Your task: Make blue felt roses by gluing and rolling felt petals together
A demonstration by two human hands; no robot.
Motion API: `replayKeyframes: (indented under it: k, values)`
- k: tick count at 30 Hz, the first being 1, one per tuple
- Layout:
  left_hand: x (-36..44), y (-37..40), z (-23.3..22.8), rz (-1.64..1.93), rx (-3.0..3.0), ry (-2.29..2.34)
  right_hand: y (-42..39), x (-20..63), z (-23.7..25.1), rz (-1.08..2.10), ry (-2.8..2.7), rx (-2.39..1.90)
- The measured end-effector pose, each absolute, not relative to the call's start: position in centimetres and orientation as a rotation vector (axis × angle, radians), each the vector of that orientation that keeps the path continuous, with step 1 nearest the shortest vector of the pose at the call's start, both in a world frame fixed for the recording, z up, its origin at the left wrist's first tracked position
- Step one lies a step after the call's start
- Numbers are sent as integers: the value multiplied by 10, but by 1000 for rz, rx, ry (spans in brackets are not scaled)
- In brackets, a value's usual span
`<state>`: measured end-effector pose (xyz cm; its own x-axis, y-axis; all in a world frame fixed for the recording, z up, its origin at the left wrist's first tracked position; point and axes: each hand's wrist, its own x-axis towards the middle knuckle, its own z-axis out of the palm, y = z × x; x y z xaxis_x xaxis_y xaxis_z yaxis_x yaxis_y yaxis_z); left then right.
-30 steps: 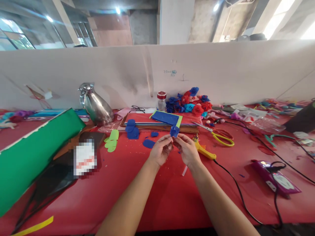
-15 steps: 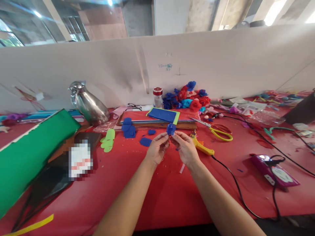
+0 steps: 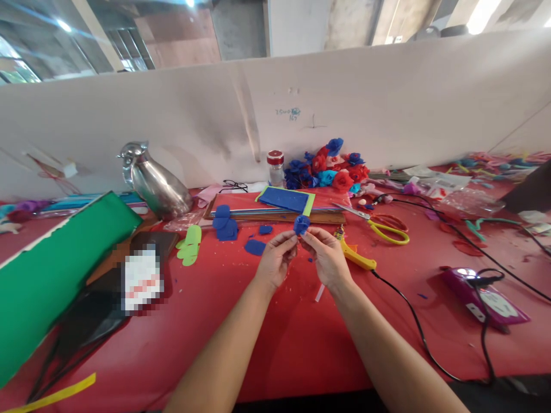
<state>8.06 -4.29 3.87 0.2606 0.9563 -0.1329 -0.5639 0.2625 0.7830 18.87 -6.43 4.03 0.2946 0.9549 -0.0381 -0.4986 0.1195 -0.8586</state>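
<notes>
both hands meet above the middle of the red table [image 3: 275, 344], pinching a small blue flower bud [image 3: 301, 223] between their fingertips. the left hand [image 3: 275, 261] grips it from the left and the right hand [image 3: 327, 258] from the right, both closed on it. the bud looks only partly built: a tight little roll of blue felt-like petals, crumpled, with loose blue petal cutouts [image 3: 226, 223] lying unused to the far left of it. finished red and blue flowers [image 3: 329, 169] are piled at the far wall, so more petals seem left to add. a yellow glue gun [image 3: 355, 256] lies just right of the hands, yellow-handled scissors [image 3: 385, 226] beyond it.
</notes>
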Motion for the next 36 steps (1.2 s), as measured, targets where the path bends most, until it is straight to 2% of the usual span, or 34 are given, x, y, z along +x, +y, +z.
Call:
replayKeyframes:
  k: [23, 36]
  values:
    - [87, -45, 36, 1299, 795, 856, -69, 188, 43, 1004, -696, -964]
    - [87, -48, 39, 1288, 840, 779, -68, 182, 40, 1006, -727, -945]
